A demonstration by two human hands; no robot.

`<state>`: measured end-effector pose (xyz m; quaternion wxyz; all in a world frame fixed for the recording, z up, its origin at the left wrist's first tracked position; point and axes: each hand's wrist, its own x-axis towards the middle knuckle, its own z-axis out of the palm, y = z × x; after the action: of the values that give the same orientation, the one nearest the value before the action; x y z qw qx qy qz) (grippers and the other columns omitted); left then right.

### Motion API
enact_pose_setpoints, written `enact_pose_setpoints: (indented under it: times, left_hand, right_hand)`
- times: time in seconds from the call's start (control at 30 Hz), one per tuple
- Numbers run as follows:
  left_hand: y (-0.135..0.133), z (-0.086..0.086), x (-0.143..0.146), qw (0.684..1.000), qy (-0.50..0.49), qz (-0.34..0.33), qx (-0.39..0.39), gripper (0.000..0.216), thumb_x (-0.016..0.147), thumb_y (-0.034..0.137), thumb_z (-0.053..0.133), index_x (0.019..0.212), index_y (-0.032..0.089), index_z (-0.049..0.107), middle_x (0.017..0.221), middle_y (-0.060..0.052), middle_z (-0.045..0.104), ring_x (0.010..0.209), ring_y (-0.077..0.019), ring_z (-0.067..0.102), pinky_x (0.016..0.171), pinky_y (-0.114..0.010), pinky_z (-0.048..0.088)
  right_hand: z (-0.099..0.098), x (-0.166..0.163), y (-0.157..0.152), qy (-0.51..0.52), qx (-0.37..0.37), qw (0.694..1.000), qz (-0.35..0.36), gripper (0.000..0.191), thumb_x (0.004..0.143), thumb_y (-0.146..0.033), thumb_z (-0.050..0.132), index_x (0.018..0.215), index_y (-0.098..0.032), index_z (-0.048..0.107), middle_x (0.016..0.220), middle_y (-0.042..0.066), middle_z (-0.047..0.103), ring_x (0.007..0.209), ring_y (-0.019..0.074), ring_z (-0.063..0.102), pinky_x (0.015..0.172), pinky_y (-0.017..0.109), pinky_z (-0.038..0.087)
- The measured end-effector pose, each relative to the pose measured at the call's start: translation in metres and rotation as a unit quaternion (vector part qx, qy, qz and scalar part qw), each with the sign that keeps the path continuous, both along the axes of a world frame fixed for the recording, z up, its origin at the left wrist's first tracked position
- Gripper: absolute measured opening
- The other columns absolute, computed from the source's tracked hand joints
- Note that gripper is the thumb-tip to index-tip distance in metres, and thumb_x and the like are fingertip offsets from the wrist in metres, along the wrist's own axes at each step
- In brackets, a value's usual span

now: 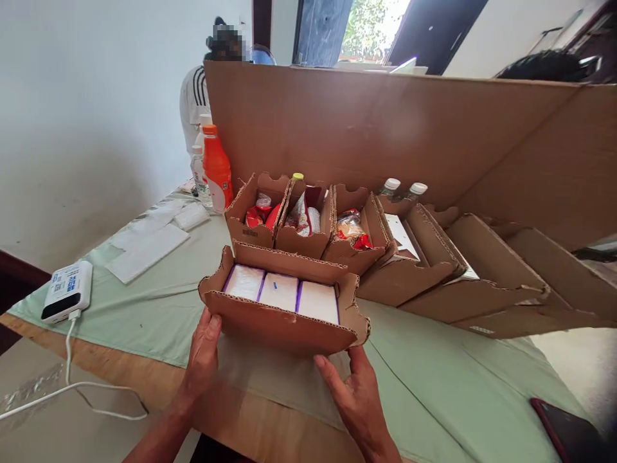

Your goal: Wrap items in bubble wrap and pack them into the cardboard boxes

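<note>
A cardboard box (289, 328) with notched ends sits in front of me, above the table's near side. Inside it stand three white packs (279, 291) with purple edges, side by side. My left hand (205, 347) grips the box's left end, thumb on the front wall and fingers partly hidden. At the right end, my right hand (354, 386) holds the lower corner, its thumb near the front and its other fingers tucked behind. Whether the box's underside touches the cloth, I cannot tell.
Behind it runs a row of cardboard bins (308, 244), some holding red snack packets. A large cardboard panel (361, 128) rises behind. Orange bottle (216, 167), white papers (147, 251) and a cabled power bank (68, 291) are left; a phone (571, 431) is right. A person (193, 96) is beyond.
</note>
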<state>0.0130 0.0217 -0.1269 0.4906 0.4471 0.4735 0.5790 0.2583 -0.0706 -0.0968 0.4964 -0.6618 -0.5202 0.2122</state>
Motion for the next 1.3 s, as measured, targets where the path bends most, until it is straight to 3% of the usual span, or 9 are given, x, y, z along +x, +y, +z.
enact_pose_setpoints:
  times: [0.1, 0.27, 0.43, 0.63, 0.83, 1.07, 1.17, 1.3]
  left_hand:
    - [0.004, 0.004, 0.026, 0.999, -0.007, -0.032, 0.016, 0.059, 0.093, 0.056, 0.056, 0.141, 0.022, 0.059, 0.140, -0.010, 0.063, 0.143, -0.0323, 0.046, 0.121, -0.047, 0.037]
    - [0.012, 0.015, 0.077, 0.987, -0.011, -0.151, 0.055, 0.059, 0.098, 0.054, 0.052, 0.146, 0.020, 0.052, 0.145, -0.010, 0.060, 0.142, -0.0310, 0.047, 0.120, -0.044, 0.037]
    - [0.011, 0.022, 0.106, 0.967, 0.031, -0.245, 0.064, 0.061, 0.102, 0.049, 0.046, 0.156, 0.022, 0.038, 0.158, -0.010, 0.046, 0.146, -0.0298, 0.041, 0.122, -0.045, 0.033]
    - [0.010, 0.017, 0.112, 0.965, 0.060, -0.248, 0.053, 0.063, 0.099, 0.043, 0.053, 0.156, 0.023, 0.037, 0.160, -0.010, 0.043, 0.145, -0.0312, 0.042, 0.121, -0.047, 0.034]
    - [0.018, 0.014, 0.117, 0.963, 0.068, -0.252, 0.061, 0.065, 0.098, 0.038, 0.051, 0.158, 0.020, 0.033, 0.166, -0.008, 0.033, 0.153, -0.0280, 0.029, 0.127, -0.046, 0.024]
    - [0.024, -0.007, 0.116, 0.954, 0.113, -0.261, 0.090, 0.088, 0.082, 0.015, 0.058, 0.162, 0.021, 0.020, 0.168, -0.009, 0.028, 0.155, -0.0294, 0.026, 0.128, -0.049, 0.020]
    - [0.029, -0.015, 0.119, 0.950, 0.157, -0.253, 0.092, 0.092, 0.078, 0.011, 0.055, 0.162, 0.020, 0.019, 0.167, -0.011, 0.030, 0.153, -0.0296, 0.029, 0.127, -0.051, 0.022]
    - [0.030, -0.013, 0.118, 0.944, 0.204, -0.238, 0.104, 0.091, 0.076, 0.013, 0.058, 0.161, 0.019, 0.026, 0.162, -0.013, 0.039, 0.148, -0.0300, 0.040, 0.123, -0.049, 0.034]
  right_hand:
    - [-0.001, 0.013, -0.005, 0.005, -0.006, 0.998, -0.065, 0.052, 0.088, -0.054, 0.063, 0.126, -0.019, 0.062, 0.119, 0.015, 0.071, 0.108, 0.0296, 0.068, 0.085, 0.040, 0.057]
    - [-0.001, 0.057, -0.017, -0.014, 0.001, 0.985, -0.169, 0.052, 0.080, -0.059, 0.067, 0.113, -0.019, 0.066, 0.108, 0.013, 0.074, 0.101, 0.0303, 0.068, 0.086, 0.041, 0.055]
    - [-0.002, 0.084, -0.023, 0.028, -0.032, 0.980, -0.194, 0.049, 0.078, -0.059, 0.067, 0.107, -0.020, 0.063, 0.095, 0.009, 0.073, 0.086, 0.0263, 0.068, 0.075, 0.037, 0.054]
    - [-0.021, 0.089, -0.019, 0.077, -0.015, 0.981, -0.178, 0.052, 0.082, -0.060, 0.064, 0.113, -0.018, 0.061, 0.104, 0.010, 0.071, 0.091, 0.0249, 0.066, 0.082, 0.037, 0.052]
    - [-0.022, 0.090, -0.013, 0.081, -0.017, 0.982, -0.172, 0.053, 0.083, -0.061, 0.062, 0.116, -0.019, 0.062, 0.111, 0.011, 0.071, 0.101, 0.0266, 0.065, 0.090, 0.038, 0.050]
    - [-0.023, 0.108, -0.002, 0.027, -0.091, 0.980, -0.174, 0.058, 0.064, -0.062, 0.074, 0.101, -0.020, 0.058, 0.087, 0.008, 0.072, 0.085, 0.0302, 0.069, 0.077, 0.041, 0.053]
    - [-0.023, 0.106, 0.002, -0.001, -0.094, 0.978, -0.186, 0.059, 0.063, -0.064, 0.073, 0.100, -0.020, 0.059, 0.089, 0.010, 0.071, 0.087, 0.0328, 0.069, 0.076, 0.043, 0.053]
    - [-0.028, 0.099, -0.003, -0.045, -0.136, 0.962, -0.234, 0.058, 0.069, -0.068, 0.067, 0.104, -0.022, 0.061, 0.091, 0.013, 0.072, 0.086, 0.0369, 0.068, 0.075, 0.048, 0.051]
